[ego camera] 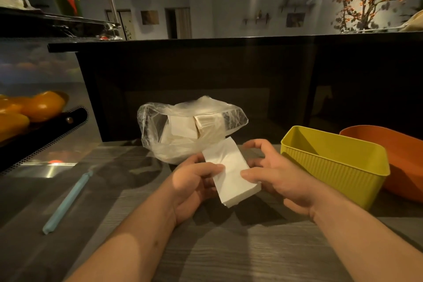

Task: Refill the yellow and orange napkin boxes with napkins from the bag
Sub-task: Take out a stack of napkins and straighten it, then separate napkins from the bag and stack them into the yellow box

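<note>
- white folded paper napkin stack [231, 174] pinched between left hand [194, 181] and right hand [277, 176], above grey wood-grain desk [229, 247]
- clear plastic bag of napkins [183, 128] just behind
- yellow ribbed plastic box [338, 165] right of right hand

Reaching forward side by side, left hand [196, 182] gripping napkin stack [231, 173] from the left, right hand [280, 175] pinching its right edge, fingers curled.

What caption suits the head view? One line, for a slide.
A napkin stack held by the left hand and right hand, before the clear bag, beside the yellow box and orange box.
</note>
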The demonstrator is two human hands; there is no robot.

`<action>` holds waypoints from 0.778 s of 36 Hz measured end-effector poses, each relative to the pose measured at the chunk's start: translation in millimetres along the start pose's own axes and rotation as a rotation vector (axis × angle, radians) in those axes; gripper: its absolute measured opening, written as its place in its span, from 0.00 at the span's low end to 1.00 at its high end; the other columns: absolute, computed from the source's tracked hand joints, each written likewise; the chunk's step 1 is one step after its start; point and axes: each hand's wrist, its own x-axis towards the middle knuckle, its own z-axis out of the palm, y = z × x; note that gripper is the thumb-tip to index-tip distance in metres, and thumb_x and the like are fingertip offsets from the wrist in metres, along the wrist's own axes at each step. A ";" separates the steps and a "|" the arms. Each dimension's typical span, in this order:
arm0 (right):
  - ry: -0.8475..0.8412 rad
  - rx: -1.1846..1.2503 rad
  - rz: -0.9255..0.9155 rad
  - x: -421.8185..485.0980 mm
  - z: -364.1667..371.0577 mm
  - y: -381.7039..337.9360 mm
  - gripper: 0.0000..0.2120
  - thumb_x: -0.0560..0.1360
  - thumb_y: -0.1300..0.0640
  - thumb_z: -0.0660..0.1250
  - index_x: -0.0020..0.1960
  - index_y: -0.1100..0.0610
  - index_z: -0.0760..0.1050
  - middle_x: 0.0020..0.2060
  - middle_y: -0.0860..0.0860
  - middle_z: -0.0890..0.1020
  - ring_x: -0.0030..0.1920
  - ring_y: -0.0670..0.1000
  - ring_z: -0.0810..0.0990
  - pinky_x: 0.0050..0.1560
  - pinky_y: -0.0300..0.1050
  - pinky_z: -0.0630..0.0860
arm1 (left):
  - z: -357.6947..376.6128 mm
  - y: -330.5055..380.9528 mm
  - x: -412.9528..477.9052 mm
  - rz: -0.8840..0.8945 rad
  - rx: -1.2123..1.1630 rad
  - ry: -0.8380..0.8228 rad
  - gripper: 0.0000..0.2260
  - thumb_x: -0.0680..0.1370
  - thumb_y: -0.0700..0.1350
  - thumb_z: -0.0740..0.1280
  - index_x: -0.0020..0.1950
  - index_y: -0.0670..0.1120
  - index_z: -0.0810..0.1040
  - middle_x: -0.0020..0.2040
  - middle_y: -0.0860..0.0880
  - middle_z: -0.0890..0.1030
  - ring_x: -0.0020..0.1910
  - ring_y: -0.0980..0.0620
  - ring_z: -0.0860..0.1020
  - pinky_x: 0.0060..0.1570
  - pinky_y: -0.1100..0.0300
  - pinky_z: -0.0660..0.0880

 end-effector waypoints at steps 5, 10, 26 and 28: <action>-0.093 -0.048 -0.035 -2.9 -2.6 -2.8 0.33 0.74 0.67 0.73 0.63 0.35 0.66 0.59 0.51 0.79 0.57 0.52 0.83 0.56 0.49 0.82 | -1.3 3.4 -1.3 -0.020 0.049 0.026 0.17 0.76 0.33 0.67 0.64 0.46 0.77 0.57 0.39 0.83 0.57 0.37 0.81 0.59 0.41 0.79; -0.128 -0.097 -0.097 -4.9 -2.7 -0.9 0.30 0.73 0.67 0.73 0.62 0.35 0.73 0.60 0.52 0.77 0.59 0.52 0.81 0.57 0.50 0.82 | -2.4 2.6 -0.9 -0.020 0.065 0.014 0.17 0.77 0.33 0.67 0.64 0.47 0.77 0.59 0.39 0.82 0.58 0.37 0.81 0.57 0.41 0.80; -0.141 -0.078 -0.065 -8.8 -1.8 -0.3 0.32 0.70 0.68 0.75 0.60 0.35 0.76 0.62 0.48 0.75 0.60 0.53 0.81 0.53 0.50 0.84 | -0.7 -2.5 0.1 0.046 0.176 -0.001 0.22 0.76 0.35 0.71 0.68 0.49 0.74 0.57 0.42 0.84 0.55 0.40 0.84 0.51 0.47 0.81; -0.123 -0.066 -0.063 -12.5 -4.4 -2.8 0.32 0.70 0.69 0.76 0.60 0.35 0.76 0.62 0.47 0.75 0.60 0.54 0.80 0.53 0.51 0.84 | 1.8 -2.7 -2.2 0.062 0.186 -0.017 0.21 0.75 0.36 0.71 0.67 0.48 0.75 0.56 0.42 0.85 0.55 0.41 0.84 0.53 0.47 0.81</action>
